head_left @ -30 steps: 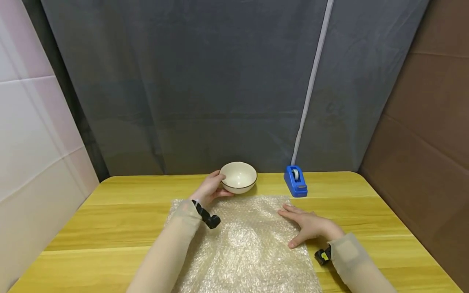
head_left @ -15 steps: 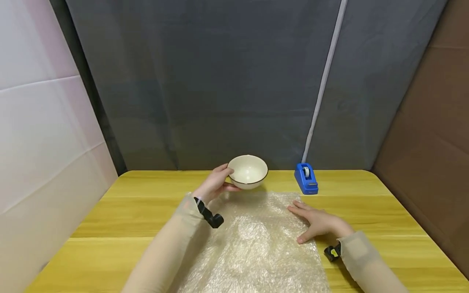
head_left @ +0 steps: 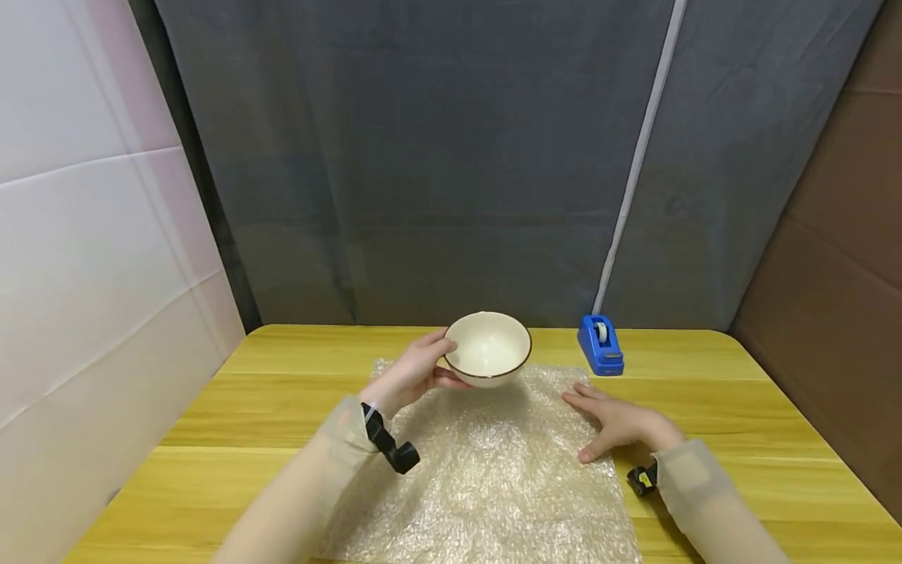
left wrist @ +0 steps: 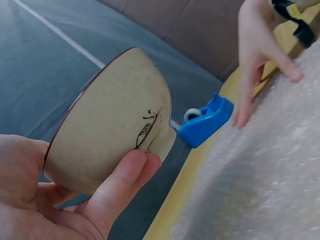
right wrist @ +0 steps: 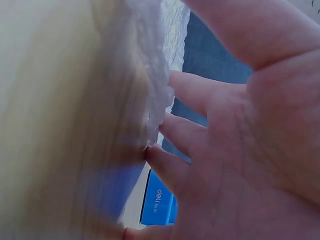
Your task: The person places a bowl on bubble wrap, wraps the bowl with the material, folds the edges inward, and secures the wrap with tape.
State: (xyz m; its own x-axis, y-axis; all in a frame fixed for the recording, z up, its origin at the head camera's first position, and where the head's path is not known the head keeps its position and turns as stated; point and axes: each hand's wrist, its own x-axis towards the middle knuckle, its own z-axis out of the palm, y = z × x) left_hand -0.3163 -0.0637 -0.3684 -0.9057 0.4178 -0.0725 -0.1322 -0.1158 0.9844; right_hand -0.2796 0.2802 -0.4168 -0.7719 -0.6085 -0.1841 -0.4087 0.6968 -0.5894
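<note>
A cream bowl (head_left: 488, 345) with a dark brown rim is held up over the far part of the bubble wrap (head_left: 500, 478). My left hand (head_left: 412, 372) grips its left side, thumb over the rim and fingers beneath. The left wrist view shows a small dark drawing on the outside of the bowl (left wrist: 107, 120), and fingers (left wrist: 122, 182) against its wall and foot. My right hand (head_left: 627, 423) is spread at the right edge of the sheet, its fingertips touching the bubble wrap (right wrist: 155, 65) in the right wrist view.
A blue tape dispenser (head_left: 600, 346) with a roll of white tape stands at the back right, beyond the sheet. The wooden table (head_left: 232, 415) ends at a dark grey curtain (head_left: 451, 172); a white cloth hangs left and a brown one right.
The bowl, in my left hand, has come nearer over the bubble wrap. The head view has turned slightly left. My right hand stays at the sheet's right edge.
</note>
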